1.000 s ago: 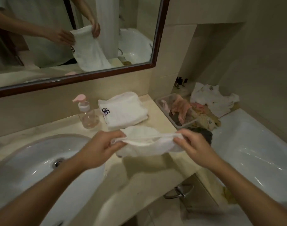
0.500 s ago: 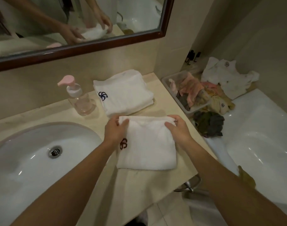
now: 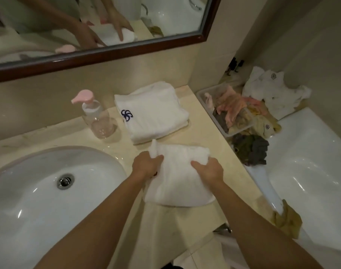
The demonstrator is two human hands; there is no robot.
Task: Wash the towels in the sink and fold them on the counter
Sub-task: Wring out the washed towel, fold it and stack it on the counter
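Porcelain fills the far left, where the sink [image 3: 49,191] sits dry-looking, with nothing in its bowl but the drain, so the washing seems to be paused or over for this towel. Just right of it on the counter [image 3: 185,226] stands a clear pump bottle [image 3: 97,117] with a pink head, and beside that lies a folded stack [image 3: 152,111] of white towels with a dark blue emblem, which I take as finished work. In front of the stack, near the counter's front edge, is the white towel [image 3: 179,183] in hand, partly folded and lying flat. The left hand [image 3: 146,166] has its fingers curled round the towel's left edge, pinching up a flap that stands above the knuckles. The right hand [image 3: 208,169] grips the far right corner with bent fingers. My judgement is that this fold is midway and the towel has yet to join the stack. Further right, a plastic tray [image 3: 202,94] holds crumpled pink, yellow and grey cloths, with a dark cloth [image 3: 251,150] and a white heap [image 3: 274,92] on the ledge of the bathtub [image 3: 311,162], so plenty looks left to wash. Above runs a wood-framed mirror [image 3: 107,53] on beige tiled walls; the counter is pale cream stone.
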